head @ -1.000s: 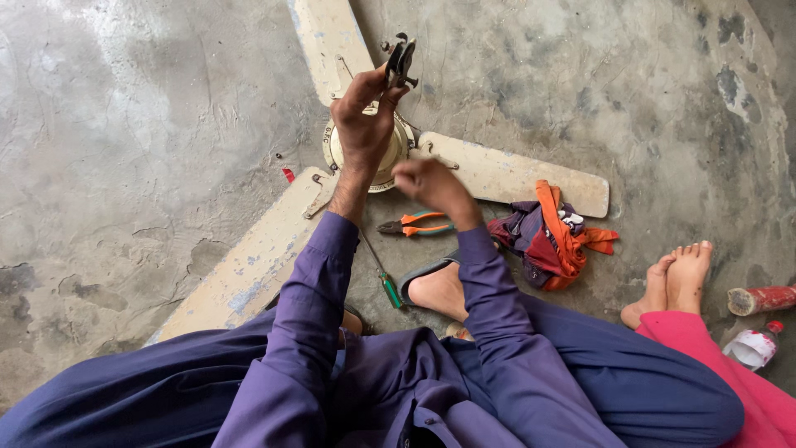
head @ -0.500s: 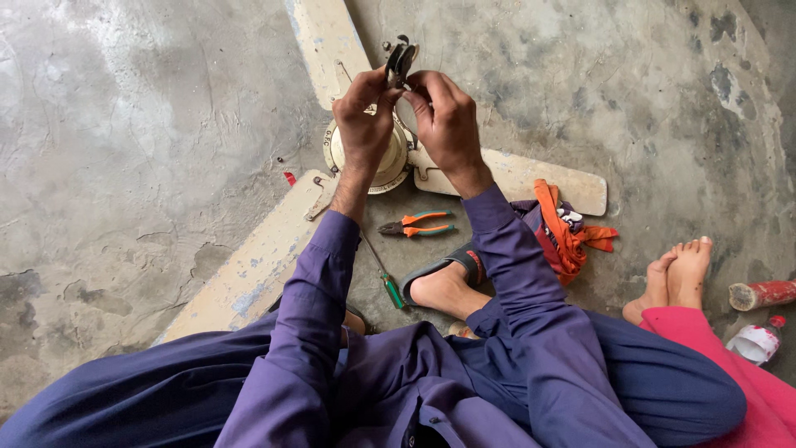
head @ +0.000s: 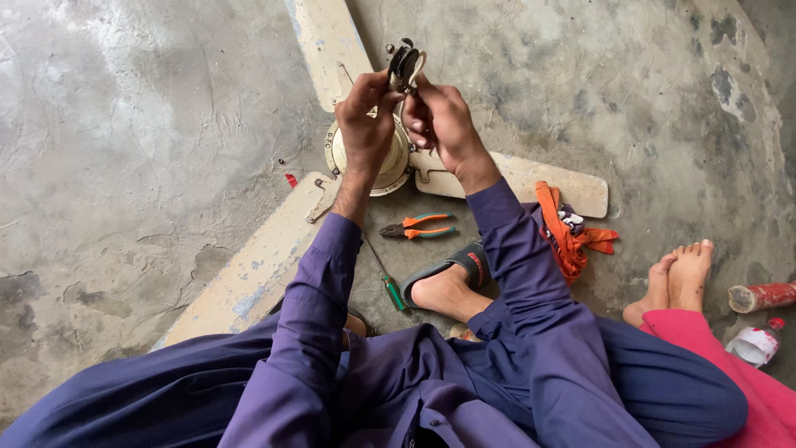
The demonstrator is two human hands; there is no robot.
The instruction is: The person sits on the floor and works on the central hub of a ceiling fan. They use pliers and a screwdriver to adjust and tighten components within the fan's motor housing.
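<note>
From the head camera, looking down: you hold a small dark metal part with a pale rim up in the air, at about 12 o'clock from your lap. Your left hand has its fingers wrapped tight around the lower end of it. Your right hand pinches it from the other side, fingers closed on it too. So the part sits between both hands, right above the round cream hub of the old ceiling fan lying on the grey concrete floor.

Here is what could go wrong. The part is small, and if one hand lets go or pulls too hard, I think it could slip and drop onto the hub or the hard floor. Little bits could roll away.

The orange-handled pliers lie at 6 o'clock from the hub, just beside your sandalled foot. The thin green-handled screwdriver lies near it as well. A foot moving could hit them.

Another person's bare feet rest at 4 o'clock, well apart.
</note>
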